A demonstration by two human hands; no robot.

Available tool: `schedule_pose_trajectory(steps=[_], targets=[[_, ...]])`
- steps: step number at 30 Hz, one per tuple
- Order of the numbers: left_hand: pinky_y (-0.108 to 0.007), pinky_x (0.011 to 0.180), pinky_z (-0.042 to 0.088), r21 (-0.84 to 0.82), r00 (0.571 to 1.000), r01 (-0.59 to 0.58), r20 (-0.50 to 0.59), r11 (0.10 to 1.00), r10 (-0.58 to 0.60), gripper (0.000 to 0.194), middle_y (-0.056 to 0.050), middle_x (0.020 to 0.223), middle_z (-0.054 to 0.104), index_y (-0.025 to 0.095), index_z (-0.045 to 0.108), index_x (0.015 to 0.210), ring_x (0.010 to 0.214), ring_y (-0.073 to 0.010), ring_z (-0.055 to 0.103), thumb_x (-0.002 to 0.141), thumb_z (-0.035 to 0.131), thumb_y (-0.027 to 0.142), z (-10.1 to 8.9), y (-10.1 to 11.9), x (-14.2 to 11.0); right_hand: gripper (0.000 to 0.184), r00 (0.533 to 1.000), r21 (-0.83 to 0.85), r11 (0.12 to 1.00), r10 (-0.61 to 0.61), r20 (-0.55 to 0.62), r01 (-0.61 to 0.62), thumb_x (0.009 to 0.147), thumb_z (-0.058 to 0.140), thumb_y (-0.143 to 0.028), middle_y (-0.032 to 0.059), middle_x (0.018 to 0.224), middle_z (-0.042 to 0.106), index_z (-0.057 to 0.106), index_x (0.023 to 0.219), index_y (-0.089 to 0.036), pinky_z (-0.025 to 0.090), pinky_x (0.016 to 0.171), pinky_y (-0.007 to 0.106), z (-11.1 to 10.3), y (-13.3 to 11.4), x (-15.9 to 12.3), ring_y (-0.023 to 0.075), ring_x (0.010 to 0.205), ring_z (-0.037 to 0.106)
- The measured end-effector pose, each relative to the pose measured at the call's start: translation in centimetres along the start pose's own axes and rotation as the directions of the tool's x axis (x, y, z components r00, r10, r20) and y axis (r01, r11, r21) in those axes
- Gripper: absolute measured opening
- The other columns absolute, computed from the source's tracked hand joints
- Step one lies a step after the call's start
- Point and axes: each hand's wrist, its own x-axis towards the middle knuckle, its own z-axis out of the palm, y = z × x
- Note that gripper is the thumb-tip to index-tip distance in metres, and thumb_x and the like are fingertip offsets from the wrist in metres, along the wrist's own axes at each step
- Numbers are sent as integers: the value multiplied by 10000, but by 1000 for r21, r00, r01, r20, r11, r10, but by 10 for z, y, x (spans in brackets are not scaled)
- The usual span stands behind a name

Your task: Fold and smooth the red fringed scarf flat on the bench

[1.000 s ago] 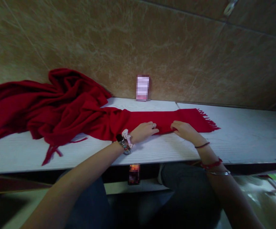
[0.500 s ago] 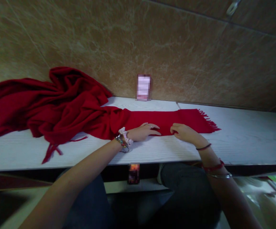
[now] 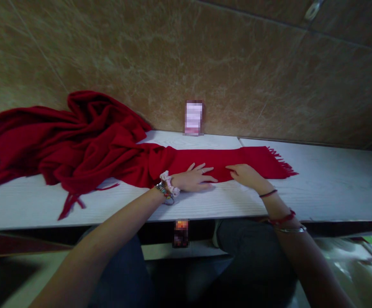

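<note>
A red scarf (image 3: 218, 156) lies lengthwise on a white wood-grain bench top. Its right part is folded into a narrow flat strip that ends in fringe, while the left part is heaped in loose folds. My left hand (image 3: 194, 178) rests flat over the strip's near edge with its fingers spread, and a scrunchie and bracelets circle the wrist. To the right, my right hand (image 3: 246, 175) touches the strip with its index finger stretched out and the other fingers bent under. Neither hand grips the fabric.
A brown marbled tile wall (image 3: 160, 64) rises behind the white top (image 3: 327, 179). Against it leans a blurred, phone-shaped rectangle (image 3: 193, 117). A second blurred dark object (image 3: 181, 233) shows below the front edge, between my legs.
My left hand's fingers have spread wider on the strip. My right hand, curled near the edge before, has uncurled its index finger and moved slightly left. The scarf stays in place.
</note>
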Motion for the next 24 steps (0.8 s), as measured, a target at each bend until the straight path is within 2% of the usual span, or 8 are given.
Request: schedule_pose_trajectory(steps=[6,9,12,15,17,20,22,24], targets=[[-558,1040,54,-5,1000,24,2,1000,-24,410,15,1473,182,364,421,1260,1349,-280,61,908,252,491,0,-2,0,398,995,-13,995,98,-11,-98,843,383,-183,126,1093,638,551,1197,-116,440,877,340,4,-3,5,222,993,586],[-497,1055,115,3,997,25,-77,1000,-24,394,20,1432,292,331,461,1226,1336,-235,156,929,218,423,2,-5,2,366,993,5,1000,-3,-115,3,847,391,-175,122,1117,610,581,1153,-112,419,911,326,4,-10,3,211,1043,539],[-377,1037,230,2,979,21,-201,1000,-21,385,0,1344,433,268,451,1236,1264,-173,322,933,218,318,5,-12,8,341,979,73,985,-146,-143,158,845,407,-170,106,1097,591,598,1125,-126,411,923,313,8,-15,3,194,1039,516],[-314,1003,289,-9,968,41,-249,999,-42,405,-15,1316,464,236,397,1283,1206,-138,400,914,229,241,8,-15,11,349,980,127,978,-148,-135,165,859,407,-205,104,1108,568,570,1163,-157,414,923,347,15,-13,7,199,1050,503],[-344,1039,235,29,978,60,-200,998,-52,424,-7,1362,413,250,389,1299,1256,-150,338,902,242,220,9,-14,11,367,987,136,985,-86,-139,105,880,382,-253,110,1160,539,539,1203,-181,417,919,377,21,-8,10,211,1085,486],[-514,1053,105,79,990,123,-86,989,-116,422,24,1443,270,340,372,1311,1337,-249,155,902,274,298,7,-10,8,413,993,120,993,-11,-119,25,906,318,-302,117,1280,466,471,1273,-191,395,946,407,29,0,14,225,1172,429],[-600,1014,79,67,985,174,-29,982,-172,419,33,1473,174,397,350,1313,1342,-321,70,901,277,372,5,-7,6,443,997,102,995,19,-81,-11,911,291,-318,118,1350,404,419,1314,-186,354,983,431,32,2,15,237,1235,365],[-621,999,79,54,979,202,8,978,-203,419,32,1484,120,417,344,1312,1335,-357,23,899,271,406,2,-7,4,462,998,94,994,52,-35,-49,912,275,-333,111,1393,356,381,1339,-193,319,997,484,31,1,15,264,1278,302]])
